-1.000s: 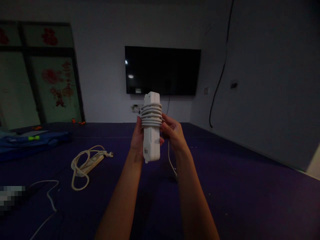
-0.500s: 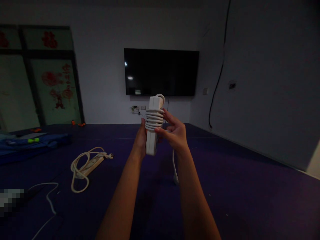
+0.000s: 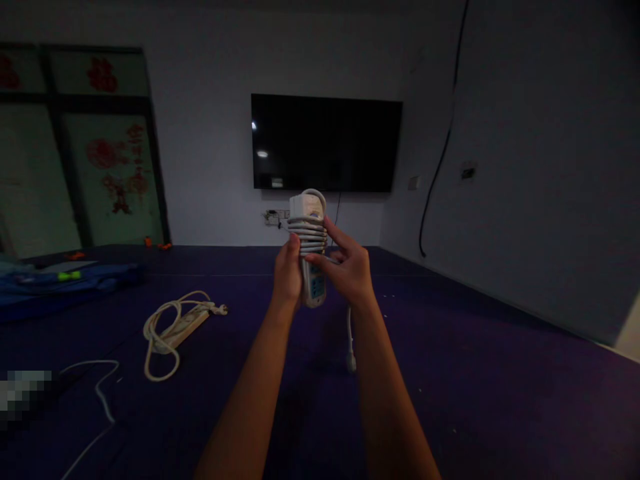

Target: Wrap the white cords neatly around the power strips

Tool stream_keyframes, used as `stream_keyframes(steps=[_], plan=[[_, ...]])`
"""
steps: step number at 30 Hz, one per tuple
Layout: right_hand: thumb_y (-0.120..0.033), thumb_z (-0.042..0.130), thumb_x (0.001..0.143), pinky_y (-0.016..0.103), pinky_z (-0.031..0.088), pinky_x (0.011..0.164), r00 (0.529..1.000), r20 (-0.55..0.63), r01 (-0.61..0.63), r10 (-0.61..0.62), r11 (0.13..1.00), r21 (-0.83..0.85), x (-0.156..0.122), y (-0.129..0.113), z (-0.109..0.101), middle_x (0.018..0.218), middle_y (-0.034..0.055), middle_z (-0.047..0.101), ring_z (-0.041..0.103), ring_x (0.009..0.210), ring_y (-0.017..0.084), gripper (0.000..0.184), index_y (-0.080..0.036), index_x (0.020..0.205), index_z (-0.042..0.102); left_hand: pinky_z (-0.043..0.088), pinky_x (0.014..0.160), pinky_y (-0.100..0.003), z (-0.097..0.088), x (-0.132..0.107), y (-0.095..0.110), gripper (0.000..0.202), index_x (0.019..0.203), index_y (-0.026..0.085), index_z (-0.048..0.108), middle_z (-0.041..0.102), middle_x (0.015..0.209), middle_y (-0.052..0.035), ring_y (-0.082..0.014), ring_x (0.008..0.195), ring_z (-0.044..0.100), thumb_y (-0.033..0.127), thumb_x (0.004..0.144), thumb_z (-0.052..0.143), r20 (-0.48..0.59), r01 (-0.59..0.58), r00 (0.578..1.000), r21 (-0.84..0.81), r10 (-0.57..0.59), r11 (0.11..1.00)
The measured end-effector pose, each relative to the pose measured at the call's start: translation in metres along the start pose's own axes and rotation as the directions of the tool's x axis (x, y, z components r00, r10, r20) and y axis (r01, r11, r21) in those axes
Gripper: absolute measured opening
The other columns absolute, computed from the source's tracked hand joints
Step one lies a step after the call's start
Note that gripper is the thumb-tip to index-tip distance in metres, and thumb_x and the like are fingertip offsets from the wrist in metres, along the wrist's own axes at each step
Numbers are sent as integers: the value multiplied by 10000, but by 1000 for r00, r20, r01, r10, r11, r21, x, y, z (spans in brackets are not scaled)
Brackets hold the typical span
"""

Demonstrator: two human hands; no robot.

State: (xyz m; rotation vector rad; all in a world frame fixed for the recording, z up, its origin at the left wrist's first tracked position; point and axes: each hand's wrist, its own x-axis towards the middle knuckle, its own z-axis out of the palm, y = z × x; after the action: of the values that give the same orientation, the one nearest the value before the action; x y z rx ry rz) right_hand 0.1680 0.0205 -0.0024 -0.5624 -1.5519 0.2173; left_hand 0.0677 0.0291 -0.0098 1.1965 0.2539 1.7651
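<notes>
I hold a white power strip upright at chest height, in front of me. Its white cable is wound in several turns around the upper half. My left hand grips the strip's left side with fingers closed. My right hand holds the right side, thumb across the front, fingers on the cable. The loose cable end hangs down below my right wrist, with the plug near the floor.
A second power strip with a coiled cable lies on the dark purple floor at the left. A thin white wire trails at lower left. Blue fabric sits at far left. A dark TV hangs on the far wall.
The strip has been turned in my hands, so its socket face now points toward me. Another loop of cable sits over the top end.
</notes>
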Motion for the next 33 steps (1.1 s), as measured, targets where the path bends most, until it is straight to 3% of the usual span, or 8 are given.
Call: stream_keyframes(steps=[2,8,12,15,18,21,26,33], plan=[[-296,703,663,190,255,322,1000,27,-9,9,1000,0,0,0,-2,896,23,662,345,418,45,634,-268,1271,525,487,723,-307,-1,0,1,517,931,158,648,688,813,-70,-209,840,647,621,747,512,-16,51,998,-65,-52,997],[-303,717,637,182,252,320,1000,11,8,-8,999,48,1,3,-4,1144,97,624,334,425,27,648,-255,1257,534,501,709,-313,1,1,12,535,1030,144,630,696,784,-71,-203,780,663,592,794,460,-7,240,970,-173,-245,955],[-278,734,609,187,269,316,998,-51,35,-32,998,53,1,7,-5,1063,106,664,298,402,19,641,-214,1222,562,511,698,-330,2,-2,18,563,1058,131,627,700,778,-81,-212,756,665,595,811,424,80,402,916,-184,-394,897],[-270,744,596,192,303,322,994,-100,54,-53,998,13,0,10,-6,1014,93,681,324,403,24,625,-209,1196,582,517,685,-341,1,-3,19,572,1070,132,625,701,781,-85,-218,754,665,598,813,417,129,448,893,-164,-431,879],[-279,743,600,221,396,362,992,-121,43,-43,999,-1,0,11,-4,999,87,686,445,452,61,617,-209,1193,585,519,675,-343,-1,-1,17,568,1089,149,618,700,793,-78,-216,758,662,602,807,425,156,417,905,-139,-396,898],[-305,735,612,292,520,489,993,-119,31,-26,999,41,0,13,0,1026,90,679,609,653,153,617,-210,1201,579,518,669,-342,-3,0,15,605,1099,161,613,699,807,-77,-220,772,660,643,787,423,176,366,922,-104,-345,925],[-286,724,626,378,553,739,985,-146,97,-96,995,-6,1,15,2,1081,77,659,620,971,242,568,-212,1174,597,501,720,-321,-4,0,13,590,1065,171,628,698,824,-84,-229,858,649,650,750,489,167,228,961,-22,-221,973],[-264,717,639,322,533,650,964,-207,139,-167,980,-142,0,14,6,1088,65,648,618,886,215,526,-222,1154,614,471,750,-280,0,-2,7,385,898,170,620,688,876,-47,-195,880,636,497,698,657,43,-22,999,62,19,998]])
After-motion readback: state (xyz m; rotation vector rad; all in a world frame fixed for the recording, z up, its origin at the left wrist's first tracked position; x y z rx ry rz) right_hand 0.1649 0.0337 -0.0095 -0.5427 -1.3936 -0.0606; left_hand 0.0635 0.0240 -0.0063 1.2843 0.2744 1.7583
